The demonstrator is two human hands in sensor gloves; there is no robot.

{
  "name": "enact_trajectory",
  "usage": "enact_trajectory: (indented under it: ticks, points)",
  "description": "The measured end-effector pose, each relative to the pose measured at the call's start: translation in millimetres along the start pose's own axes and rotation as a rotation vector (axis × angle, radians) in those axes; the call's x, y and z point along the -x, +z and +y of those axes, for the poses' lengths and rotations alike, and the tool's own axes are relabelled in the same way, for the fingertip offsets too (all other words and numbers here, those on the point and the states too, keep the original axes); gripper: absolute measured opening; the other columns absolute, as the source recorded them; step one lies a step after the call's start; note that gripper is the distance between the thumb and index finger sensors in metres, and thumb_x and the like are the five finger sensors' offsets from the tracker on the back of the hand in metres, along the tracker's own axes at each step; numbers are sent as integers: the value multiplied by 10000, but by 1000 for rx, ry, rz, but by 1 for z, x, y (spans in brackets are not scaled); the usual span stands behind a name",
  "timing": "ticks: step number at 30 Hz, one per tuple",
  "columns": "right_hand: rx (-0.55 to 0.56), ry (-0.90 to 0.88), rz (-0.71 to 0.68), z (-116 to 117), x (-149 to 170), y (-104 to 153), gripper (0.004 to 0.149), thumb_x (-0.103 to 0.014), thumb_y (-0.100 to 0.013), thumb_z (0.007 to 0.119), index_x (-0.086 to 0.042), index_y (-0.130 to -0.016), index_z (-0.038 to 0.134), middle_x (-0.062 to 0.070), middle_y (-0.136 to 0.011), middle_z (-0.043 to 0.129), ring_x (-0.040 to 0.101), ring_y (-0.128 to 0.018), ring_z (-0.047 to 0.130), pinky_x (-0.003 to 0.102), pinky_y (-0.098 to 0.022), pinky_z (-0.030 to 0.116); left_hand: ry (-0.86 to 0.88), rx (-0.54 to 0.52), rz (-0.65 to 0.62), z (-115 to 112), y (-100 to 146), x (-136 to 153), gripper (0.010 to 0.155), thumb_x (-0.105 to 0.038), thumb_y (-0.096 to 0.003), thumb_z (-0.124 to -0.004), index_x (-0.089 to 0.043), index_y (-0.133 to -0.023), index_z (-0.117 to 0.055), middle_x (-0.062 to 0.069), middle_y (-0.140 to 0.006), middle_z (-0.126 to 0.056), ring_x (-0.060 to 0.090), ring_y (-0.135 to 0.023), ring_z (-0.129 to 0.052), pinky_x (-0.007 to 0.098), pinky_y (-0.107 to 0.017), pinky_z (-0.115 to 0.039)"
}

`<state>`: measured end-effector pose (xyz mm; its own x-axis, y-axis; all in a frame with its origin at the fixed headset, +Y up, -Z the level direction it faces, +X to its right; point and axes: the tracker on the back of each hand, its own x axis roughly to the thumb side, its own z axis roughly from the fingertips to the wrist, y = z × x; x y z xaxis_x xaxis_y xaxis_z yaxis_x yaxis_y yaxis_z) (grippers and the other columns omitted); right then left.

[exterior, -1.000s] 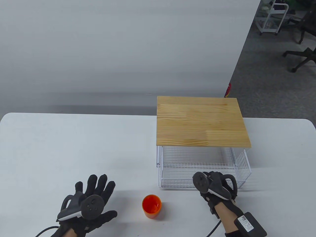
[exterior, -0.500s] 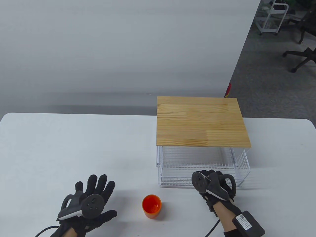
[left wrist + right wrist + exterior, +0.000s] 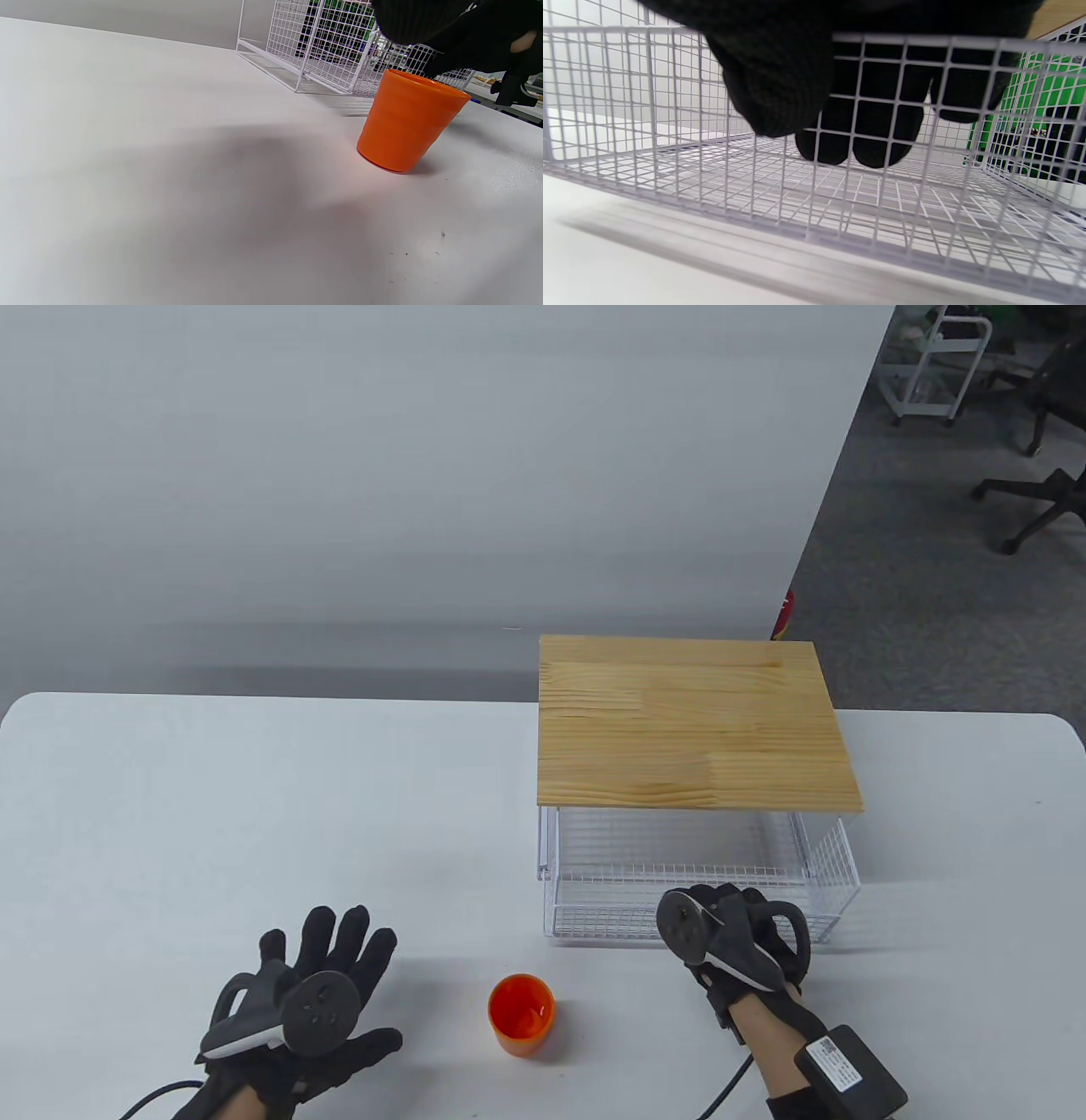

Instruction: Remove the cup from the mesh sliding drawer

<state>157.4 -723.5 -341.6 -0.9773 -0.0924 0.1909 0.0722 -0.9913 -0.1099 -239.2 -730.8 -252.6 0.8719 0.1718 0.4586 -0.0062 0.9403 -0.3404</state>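
Table view has the orange cup (image 3: 521, 1014) standing upright on the white table (image 3: 254, 814), already outside the mesh drawer (image 3: 611, 912), just in front of its left front corner and not touching it. So the cup part looks done to me. It sits between the two hands, and no hand touches it.

The left hand (image 3: 301, 1014) lies flat on the table to the cup's left, fingers spread apart and empty, near it but with a clear gap.

The right hand (image 3: 734, 937) is off to the cup's right, at the drawer's front wall. In the right wrist view its fingers (image 3: 869, 140) hook over the top wire and hang inside the basket, thumb outside, so it's gripping that rim.

The drawer sticks partway out from under the wooden top (image 3: 691, 721), so I'd guess the next move is a push straight back, away from the cup.
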Motion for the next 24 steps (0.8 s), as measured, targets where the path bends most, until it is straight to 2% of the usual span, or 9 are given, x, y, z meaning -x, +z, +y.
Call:
enact_trajectory:
  ticks: [24]
  points:
    - [8,29,34,-2,-2,-5,292,-197,-534,894,-357,-764,977,47,-789,1127,353,-693,1167,630,-460,979,-2,-9,-3,0,1,1,951,-662,-560,-576,-159,-1107,17,253,-1118,74,613,-957,65,847,-516,-16]
